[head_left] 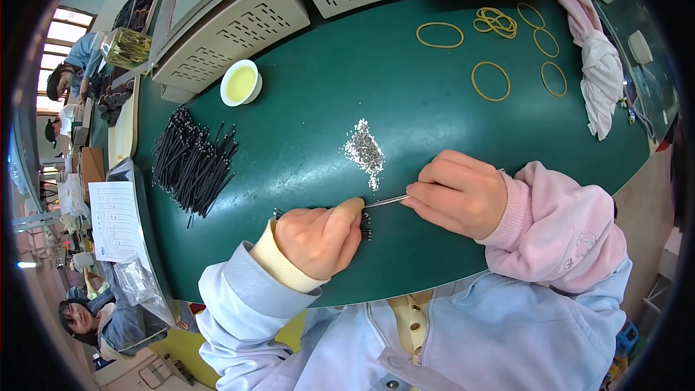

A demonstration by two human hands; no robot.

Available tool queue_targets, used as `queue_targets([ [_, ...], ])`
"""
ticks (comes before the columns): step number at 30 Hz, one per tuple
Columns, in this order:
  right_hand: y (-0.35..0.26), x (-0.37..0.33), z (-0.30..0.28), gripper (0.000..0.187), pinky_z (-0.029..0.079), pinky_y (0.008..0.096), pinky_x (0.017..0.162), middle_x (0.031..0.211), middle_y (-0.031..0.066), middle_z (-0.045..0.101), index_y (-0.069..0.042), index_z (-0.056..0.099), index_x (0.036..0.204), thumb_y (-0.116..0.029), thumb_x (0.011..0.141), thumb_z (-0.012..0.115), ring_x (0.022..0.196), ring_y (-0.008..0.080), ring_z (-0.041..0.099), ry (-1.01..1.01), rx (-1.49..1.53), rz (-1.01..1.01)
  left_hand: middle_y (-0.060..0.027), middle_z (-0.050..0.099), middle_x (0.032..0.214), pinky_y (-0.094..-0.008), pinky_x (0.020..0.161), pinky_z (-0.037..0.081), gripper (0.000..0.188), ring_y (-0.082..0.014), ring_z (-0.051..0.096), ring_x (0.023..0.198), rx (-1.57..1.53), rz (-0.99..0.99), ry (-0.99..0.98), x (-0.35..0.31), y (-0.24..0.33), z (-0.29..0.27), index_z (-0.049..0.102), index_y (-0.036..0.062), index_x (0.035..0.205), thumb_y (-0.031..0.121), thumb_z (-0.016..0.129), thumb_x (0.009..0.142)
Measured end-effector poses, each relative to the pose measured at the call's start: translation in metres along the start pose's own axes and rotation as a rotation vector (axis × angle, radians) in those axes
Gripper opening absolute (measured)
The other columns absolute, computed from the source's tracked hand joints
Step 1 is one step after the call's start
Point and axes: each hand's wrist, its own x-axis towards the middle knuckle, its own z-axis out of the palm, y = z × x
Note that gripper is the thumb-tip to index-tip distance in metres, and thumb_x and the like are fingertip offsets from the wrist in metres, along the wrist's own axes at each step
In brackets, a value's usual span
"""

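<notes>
Head view: left hand [318,235] fisted near the counter's [434,101] front edge, pinching a small bundle of black wire pieces [364,224]; right hand [457,192] curled, gripping metal tweezers [387,201] whose tip meets the bundle. Just behind both hands, toward the counter's middle, a little heap of tiny silver parts [364,150].

Risks, as judged: a jolt of the tweezers could flick a silver part off the counter; a sleeve brushing the heap could scatter it; a loosened pinch could let the bundle fan out.

Counted: one white cup [240,82] at the back left; about seven yellow rubber bands [490,80] at the back right, one cluster tangled; one large pile of black wires [190,161] by the left edge, too many to count.
</notes>
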Motion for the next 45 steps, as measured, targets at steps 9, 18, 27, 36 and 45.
queue_targets([
  [9,-0.014,0.020,-0.021,0.023,0.044,0.0260,0.054,0.078,0.0076,0.053,-0.001,0.062,0.090,-0.007,0.069,0.071,0.065,0.0188,0.053,-0.059,0.120,0.112,-0.0132,0.057,0.085,-0.0292,0.058,0.047,0.039,-0.0185,0.058,0.072,-0.382,-0.227,0.134,-0.017,-0.001,0.005,0.038,-0.0023,0.119,-0.004,0.047,0.082],
  [18,-0.066,0.060,0.016,0.022,0.050,0.0263,0.062,0.097,0.0110,0.059,-0.004,0.065,0.098,-0.004,0.076,0.067,0.075,0.0203,0.061,0.032,0.643,0.192,-0.0212,0.036,0.128,-0.0340,0.093,0.039,0.065,-0.0261,0.045,0.114,-0.888,0.063,0.402,-0.027,0.015,0.003,-0.003,-0.0002,0.140,-0.005,0.036,0.089],
  [27,-0.079,0.062,0.021,0.019,0.051,0.0258,0.063,0.098,0.0115,0.061,-0.003,0.066,0.093,0.001,0.075,0.065,0.077,0.0198,0.062,-0.214,0.572,0.100,-0.0201,0.013,0.144,-0.0322,0.105,0.023,0.070,-0.0291,0.022,0.132,-0.988,-0.026,0.246,-0.056,0.012,0.006,-0.005,0.0031,0.141,-0.011,0.035,0.085],
  [36,-0.077,0.063,0.030,0.014,0.050,0.0263,0.063,0.098,0.0123,0.061,0.000,0.064,0.091,0.000,0.077,0.063,0.075,0.0207,0.061,-0.191,0.527,0.104,-0.0170,0.017,0.143,-0.0312,0.105,0.024,0.074,-0.0253,0.024,0.131,-0.941,-0.069,0.225,-0.057,0.007,0.010,-0.002,0.0023,0.141,-0.010,0.044,0.084],
  [45,-0.078,0.075,0.010,0.010,0.049,0.0257,0.065,0.109,0.0141,0.060,0.003,0.062,0.089,-0.001,0.081,0.059,0.079,0.0159,0.060,0.048,0.977,0.488,-0.0152,0.052,0.112,-0.0267,0.081,0.046,0.047,-0.0173,0.056,0.095,-1.100,-0.036,0.612,-0.027,0.020,-0.002,0.027,-0.0005,0.131,-0.004,0.044,0.088],
])
